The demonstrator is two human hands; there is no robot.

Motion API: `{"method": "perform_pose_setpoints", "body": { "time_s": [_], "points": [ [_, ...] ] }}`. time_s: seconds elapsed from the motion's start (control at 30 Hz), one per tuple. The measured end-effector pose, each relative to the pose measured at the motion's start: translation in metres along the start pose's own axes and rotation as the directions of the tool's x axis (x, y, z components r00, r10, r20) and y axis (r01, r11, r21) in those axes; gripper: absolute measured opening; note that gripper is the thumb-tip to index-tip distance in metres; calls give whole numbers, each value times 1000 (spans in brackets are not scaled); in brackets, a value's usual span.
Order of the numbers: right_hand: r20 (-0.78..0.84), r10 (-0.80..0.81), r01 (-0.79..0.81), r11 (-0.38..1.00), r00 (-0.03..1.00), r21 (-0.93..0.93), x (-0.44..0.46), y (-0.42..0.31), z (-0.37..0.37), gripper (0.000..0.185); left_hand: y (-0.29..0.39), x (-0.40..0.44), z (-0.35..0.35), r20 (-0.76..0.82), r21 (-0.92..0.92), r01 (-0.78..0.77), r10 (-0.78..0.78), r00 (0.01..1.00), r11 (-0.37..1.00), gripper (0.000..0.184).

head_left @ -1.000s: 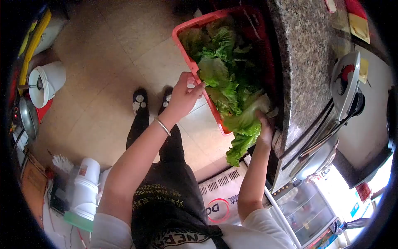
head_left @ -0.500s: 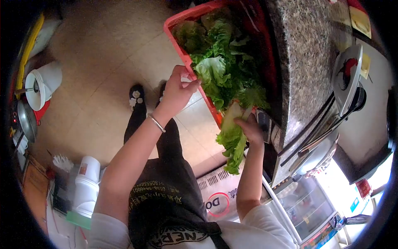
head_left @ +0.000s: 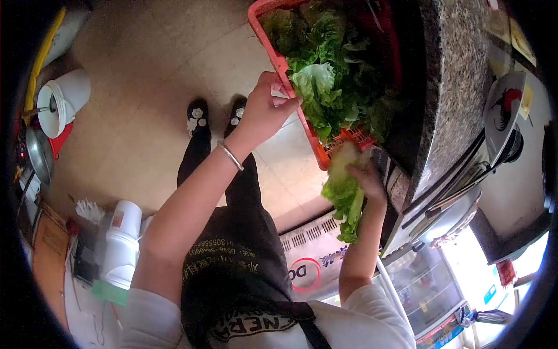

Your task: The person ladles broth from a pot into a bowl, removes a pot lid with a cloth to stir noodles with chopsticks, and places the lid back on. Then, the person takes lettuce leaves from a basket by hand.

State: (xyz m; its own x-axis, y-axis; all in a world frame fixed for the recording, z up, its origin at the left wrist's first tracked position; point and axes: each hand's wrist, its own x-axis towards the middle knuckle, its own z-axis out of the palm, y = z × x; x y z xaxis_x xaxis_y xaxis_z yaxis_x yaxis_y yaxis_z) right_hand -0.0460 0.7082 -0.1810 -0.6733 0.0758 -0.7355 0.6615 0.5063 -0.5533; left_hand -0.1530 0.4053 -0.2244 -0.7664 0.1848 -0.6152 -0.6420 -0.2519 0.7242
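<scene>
A red plastic basket (head_left: 277,58) full of leafy lettuce (head_left: 325,75) stands beside the counter. My left hand (head_left: 273,104) grips the basket's near-left rim, its fingers over the edge and the thumb against it. At the basket's lower end, my right hand (head_left: 367,179) is closed on a bunch of lettuce leaves (head_left: 343,189), whose green tips hang down toward my body. Orange slats of the basket show between those leaves and the rest of the lettuce. The right fingertips are partly hidden and slightly blurred.
A granite counter (head_left: 456,87) runs along the right, with a plate (head_left: 504,116) and bowls near its edge. White buckets (head_left: 122,250) stand at lower left, another bucket (head_left: 72,96) at upper left. A printed box (head_left: 317,250) lies below the basket.
My right hand has drawn the lettuce leaves out of the basket's lower end, toward me, uncovering orange slats. My left hand stays on the rim.
</scene>
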Motion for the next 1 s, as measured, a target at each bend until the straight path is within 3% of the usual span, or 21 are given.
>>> {"method": "perform_pose_setpoints", "body": {
  "time_s": [0.03,0.1,0.13,0.2,0.33,0.4,0.43,0.5,0.53,0.6,0.7,0.77,0.83,0.9,0.97,1.0],
  "points": [
    [23,38,-35,991,999,-128,3,11,6,63,0,0,0,-9,10,4,-4,1000,1000,38],
    [221,-8,49,983,975,-176,27,-25,30,58,-3,2,0,-13,12,-21,21,1000,1000,36],
    [220,-8,48,983,975,-176,41,-47,35,58,-6,3,0,-18,16,-46,46,999,999,34],
    [375,397,-108,794,838,-599,71,-82,40,51,-8,4,1,-26,23,-62,63,998,998,34],
    [530,437,-9,777,727,-629,87,-67,48,44,-5,1,4,-50,74,-35,39,998,997,33],
    [326,231,-33,857,917,-514,67,-71,47,42,-5,3,3,-31,47,-14,16,999,999,35],
    [333,230,-27,856,914,-517,56,-64,42,42,-5,3,3,-7,20,8,-8,1000,1000,37],
    [103,-18,39,978,994,-204,26,-44,22,43,-16,10,2,-8,53,-70,70,998,996,36],
    [104,-16,36,978,995,-204,8,-51,17,43,-18,14,2,9,88,-149,149,989,985,36],
    [43,343,-344,939,938,24,-32,-74,6,45,-4,18,7,0,106,-96,96,995,990,36],
    [-94,286,-274,954,954,126,-70,-60,4,46,8,37,14,4,173,-96,96,995,980,36],
    [-75,275,-265,957,959,122,-80,-57,7,46,25,48,20,57,197,-121,111,992,973,40],
    [54,297,-292,862,953,415,-87,-41,14,45,36,59,26,65,307,-79,62,996,948,41],
    [18,299,-274,847,954,455,-92,-35,25,43,43,70,35,117,-19,-88,90,989,996,43],
    [-6,249,-215,849,968,483,-97,-61,33,40,52,73,46,146,-29,-69,72,987,997,42],
    [64,222,-218,783,973,583,-97,-60,36,39,54,76,48,170,34,-49,42,984,998,43]
  ]
}}
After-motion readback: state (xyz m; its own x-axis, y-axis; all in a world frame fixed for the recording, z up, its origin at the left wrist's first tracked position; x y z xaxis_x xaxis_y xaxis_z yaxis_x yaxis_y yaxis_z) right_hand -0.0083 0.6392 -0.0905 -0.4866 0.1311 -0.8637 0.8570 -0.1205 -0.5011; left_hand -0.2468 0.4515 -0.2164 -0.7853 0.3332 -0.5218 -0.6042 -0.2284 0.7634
